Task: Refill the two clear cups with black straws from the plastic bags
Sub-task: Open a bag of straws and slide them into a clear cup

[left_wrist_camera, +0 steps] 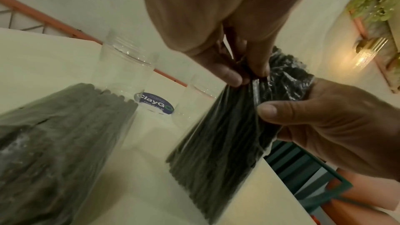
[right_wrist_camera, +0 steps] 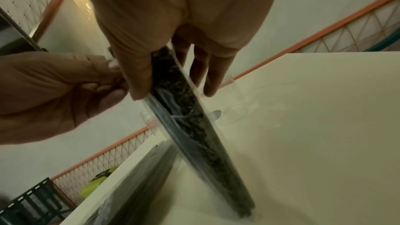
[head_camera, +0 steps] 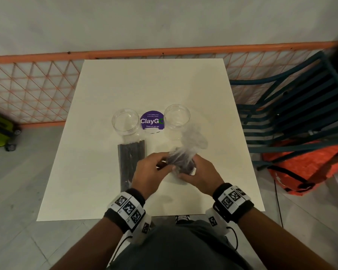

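Both hands, left [head_camera: 148, 170] and right [head_camera: 198, 174], pinch straw bag [head_camera: 180, 161] upright between them; cups [head_camera: 126, 121] beyond.

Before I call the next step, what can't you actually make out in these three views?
- Held bag's mouth, head view: hidden by both hands, loose plastic blurred; open or sealed unclear.
- Second bag, head view: near end covered by left hand.
- Straw count: too dense, blurred in all views.
- Right cup, right wrist view: mostly behind right hand.

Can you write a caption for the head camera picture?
Both hands hold a bag of black straws upright near two empty clear cups.
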`<state>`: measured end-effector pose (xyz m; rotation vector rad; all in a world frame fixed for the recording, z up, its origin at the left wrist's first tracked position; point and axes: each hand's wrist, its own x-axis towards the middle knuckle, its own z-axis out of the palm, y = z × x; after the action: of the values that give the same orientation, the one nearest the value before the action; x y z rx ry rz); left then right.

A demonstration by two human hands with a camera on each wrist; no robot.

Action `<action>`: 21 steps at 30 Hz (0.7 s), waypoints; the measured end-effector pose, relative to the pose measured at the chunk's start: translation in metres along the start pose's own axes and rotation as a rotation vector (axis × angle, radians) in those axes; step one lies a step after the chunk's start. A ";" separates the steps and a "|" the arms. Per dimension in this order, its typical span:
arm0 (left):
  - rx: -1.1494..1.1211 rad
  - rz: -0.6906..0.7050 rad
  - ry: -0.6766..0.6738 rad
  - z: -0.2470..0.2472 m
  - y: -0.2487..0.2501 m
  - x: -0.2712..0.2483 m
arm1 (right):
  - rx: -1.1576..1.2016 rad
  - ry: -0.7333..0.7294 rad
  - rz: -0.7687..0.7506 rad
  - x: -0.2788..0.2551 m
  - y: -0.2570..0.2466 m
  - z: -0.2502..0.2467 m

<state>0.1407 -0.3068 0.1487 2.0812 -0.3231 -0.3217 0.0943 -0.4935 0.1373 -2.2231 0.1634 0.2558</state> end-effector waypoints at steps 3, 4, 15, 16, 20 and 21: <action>-0.078 0.038 0.051 0.000 -0.001 0.000 | -0.052 0.037 0.037 0.001 0.004 -0.002; -0.103 0.031 0.060 0.000 -0.003 0.000 | -0.073 0.058 0.019 0.002 0.005 -0.002; -0.124 -0.097 -0.205 0.021 -0.037 0.008 | -0.194 -0.093 0.014 0.021 0.017 0.017; -0.107 -0.096 -0.157 0.020 -0.038 0.008 | -0.198 -0.073 0.012 0.021 0.018 0.018; 0.030 -0.098 -0.175 0.020 -0.048 0.011 | -0.182 -0.114 0.046 0.022 0.022 0.026; 0.079 -0.116 -0.194 0.022 -0.052 0.012 | -0.182 -0.137 0.066 0.023 0.023 0.028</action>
<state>0.1493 -0.3029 0.0911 2.1556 -0.3355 -0.5913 0.1081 -0.4861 0.0970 -2.3731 0.1441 0.4740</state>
